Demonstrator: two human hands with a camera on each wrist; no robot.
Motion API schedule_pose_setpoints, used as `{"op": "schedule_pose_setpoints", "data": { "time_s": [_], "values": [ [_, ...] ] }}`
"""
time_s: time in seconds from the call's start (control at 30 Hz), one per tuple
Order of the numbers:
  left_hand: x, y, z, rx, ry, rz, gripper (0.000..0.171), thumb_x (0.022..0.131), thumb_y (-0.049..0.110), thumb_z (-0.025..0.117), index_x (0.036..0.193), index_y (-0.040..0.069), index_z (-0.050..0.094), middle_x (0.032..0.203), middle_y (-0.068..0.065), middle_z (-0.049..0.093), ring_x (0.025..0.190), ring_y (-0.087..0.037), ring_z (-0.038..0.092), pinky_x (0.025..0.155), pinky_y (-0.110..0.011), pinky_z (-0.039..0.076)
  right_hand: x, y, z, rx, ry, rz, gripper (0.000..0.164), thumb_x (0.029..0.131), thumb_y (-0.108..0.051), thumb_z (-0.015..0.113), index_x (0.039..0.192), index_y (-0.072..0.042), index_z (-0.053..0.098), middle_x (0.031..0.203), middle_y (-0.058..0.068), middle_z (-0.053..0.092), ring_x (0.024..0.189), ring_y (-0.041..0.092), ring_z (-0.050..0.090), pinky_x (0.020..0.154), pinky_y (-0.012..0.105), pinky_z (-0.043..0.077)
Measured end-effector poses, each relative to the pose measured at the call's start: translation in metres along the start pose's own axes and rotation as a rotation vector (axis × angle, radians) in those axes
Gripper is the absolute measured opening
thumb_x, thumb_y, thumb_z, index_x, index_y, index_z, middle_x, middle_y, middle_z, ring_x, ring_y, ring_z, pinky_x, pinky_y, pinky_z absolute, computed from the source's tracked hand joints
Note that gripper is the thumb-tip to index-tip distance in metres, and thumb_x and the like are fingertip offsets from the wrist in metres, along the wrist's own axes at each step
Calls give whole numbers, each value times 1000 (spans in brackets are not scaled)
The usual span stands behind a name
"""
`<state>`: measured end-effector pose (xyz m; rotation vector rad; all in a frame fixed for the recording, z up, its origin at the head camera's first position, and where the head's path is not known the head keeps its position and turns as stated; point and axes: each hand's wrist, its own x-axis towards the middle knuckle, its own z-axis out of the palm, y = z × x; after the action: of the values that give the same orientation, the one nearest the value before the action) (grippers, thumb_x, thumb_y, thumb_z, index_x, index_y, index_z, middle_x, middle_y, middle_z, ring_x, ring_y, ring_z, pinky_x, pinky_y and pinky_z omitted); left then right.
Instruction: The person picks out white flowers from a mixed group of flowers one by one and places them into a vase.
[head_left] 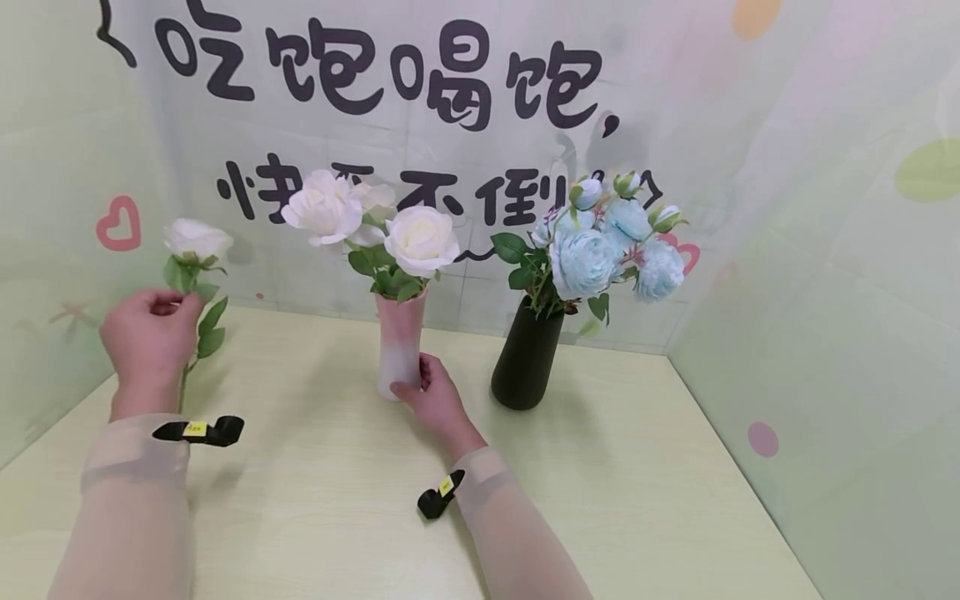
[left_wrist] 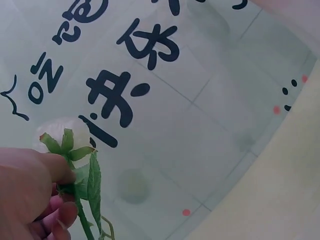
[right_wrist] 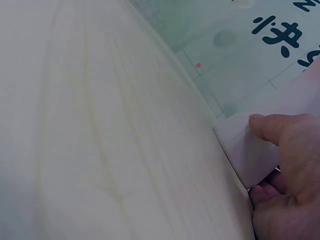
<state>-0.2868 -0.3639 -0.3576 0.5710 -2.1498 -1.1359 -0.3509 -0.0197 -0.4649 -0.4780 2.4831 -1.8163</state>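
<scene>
At the left, my left hand pinches the stem of a single white rose just under its bloom. The rose is upright, with green leaves hanging along the stem; in the left wrist view the stem runs down past the fingers. My right hand grips the lower part of a pink-and-white vase, thumb on the near side. In the right wrist view, the vase base meets the table beside the fingers. White roses with green leaves stand in this vase.
A black vase with pale blue flowers stands right of the pink-and-white vase. The pale wooden table ends at a printed backdrop with dark lettering, and side walls rise at left and right.
</scene>
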Motion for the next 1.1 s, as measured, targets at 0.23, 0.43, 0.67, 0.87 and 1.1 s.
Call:
{"op": "schedule_pose_setpoints", "data": {
  "time_s": [0.23,0.43,0.67,0.87,1.1],
  "values": [
    [-3,28,-7,-158,71,34,11,90,37,67,87,27,65,65,29,52,65,7,51,59,-9,39,0,1,0,-5,-3,2,66,90,-28,77,145,-12,41,140,-2,50,124,7,44,104,33,40],
    [-10,53,-12,-253,95,79,8,89,31,70,83,29,65,65,26,56,64,6,55,55,-5,42,-1,-1,-1,-4,-3,4,67,91,-28,76,145,-12,41,140,-1,49,124,8,44,104,34,40],
    [-20,78,-15,-361,111,122,7,88,25,73,83,26,68,69,20,61,64,2,59,56,-4,45,-2,-2,-1,0,-4,6,66,91,-26,76,145,-11,41,140,-1,49,124,7,44,104,33,40],
    [-32,101,-21,-470,155,180,6,86,17,73,82,21,72,68,16,64,59,-1,61,56,-6,48,-2,-3,-1,-11,-2,5,66,91,-25,76,145,-10,41,141,0,49,124,7,43,104,32,40],
    [-56,130,-30,-575,170,232,5,85,9,73,81,12,74,67,11,66,54,-4,61,54,-7,49,-2,-4,-1,-9,-3,0,65,91,-24,76,145,-9,41,140,0,49,124,8,44,104,32,40]
  ]
}}
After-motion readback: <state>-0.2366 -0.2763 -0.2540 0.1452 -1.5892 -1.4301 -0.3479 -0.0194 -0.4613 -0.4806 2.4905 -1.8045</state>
